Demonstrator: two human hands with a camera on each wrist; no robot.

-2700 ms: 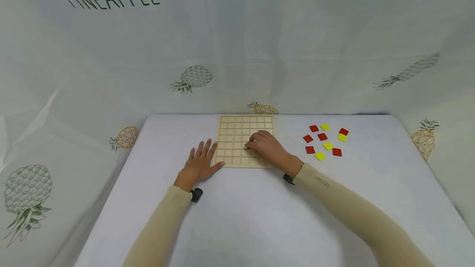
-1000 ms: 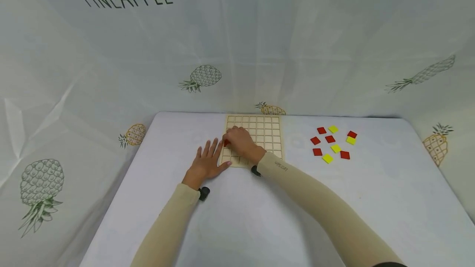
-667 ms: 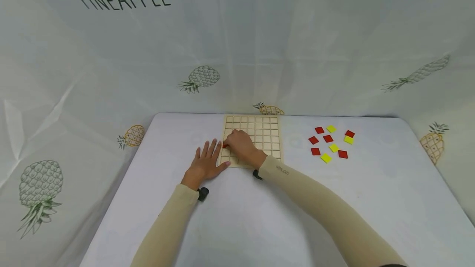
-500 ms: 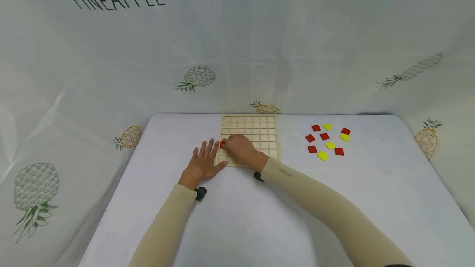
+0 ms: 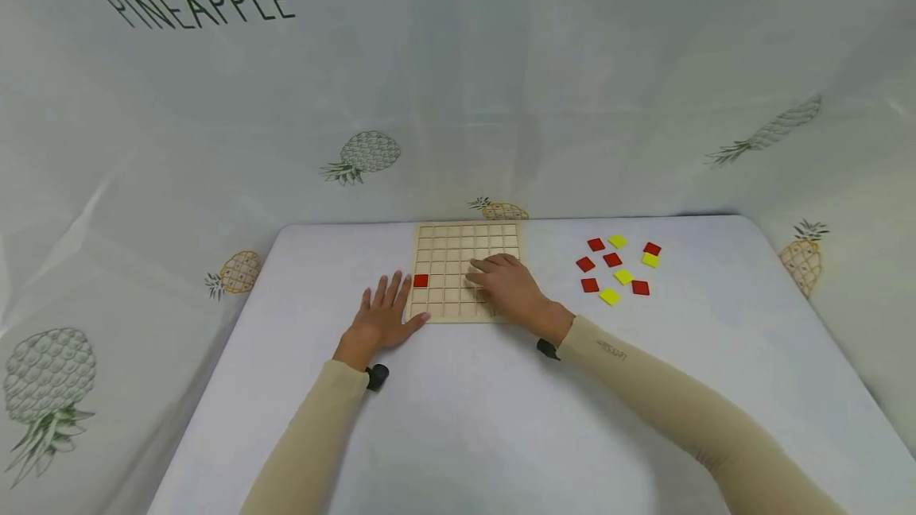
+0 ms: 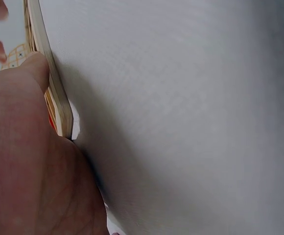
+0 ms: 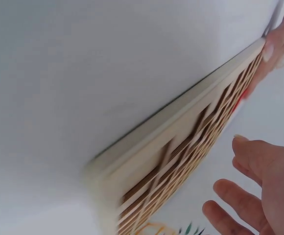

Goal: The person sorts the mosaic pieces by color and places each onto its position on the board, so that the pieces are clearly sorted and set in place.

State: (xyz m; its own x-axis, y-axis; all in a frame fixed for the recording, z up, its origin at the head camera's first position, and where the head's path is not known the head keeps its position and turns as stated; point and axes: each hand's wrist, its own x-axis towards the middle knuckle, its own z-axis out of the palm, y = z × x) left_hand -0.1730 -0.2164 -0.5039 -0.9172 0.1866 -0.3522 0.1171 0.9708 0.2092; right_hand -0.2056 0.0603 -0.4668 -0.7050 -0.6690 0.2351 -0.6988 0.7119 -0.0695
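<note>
A pale wooden grid board (image 5: 447, 243) lies at the far side of the white table. One red square tile (image 5: 421, 280) sits in a cell of its leftmost column. My left hand (image 5: 379, 323) rests flat beside the board's left edge, fingers spread. In the left wrist view its thumb (image 6: 38, 68) lies against the rim of the board. Over the board's right half is my right hand (image 5: 510, 284), with loosely bent fingers and nothing between them. The right wrist view shows those fingers (image 7: 240, 200) apart from one another, above the grid.
Right of the board lie several loose red tiles (image 5: 611, 260) and yellow tiles (image 5: 609, 296), one yellow tile (image 5: 650, 260) touching or overlapping a red one. Behind the table's back edge hangs a pale curtain (image 5: 458, 102) printed with pineapples.
My right hand went to the board's left edge with a red tile, let it go there, and has moved back right. The red tile now lies in a cell. My left hand stayed put.
</note>
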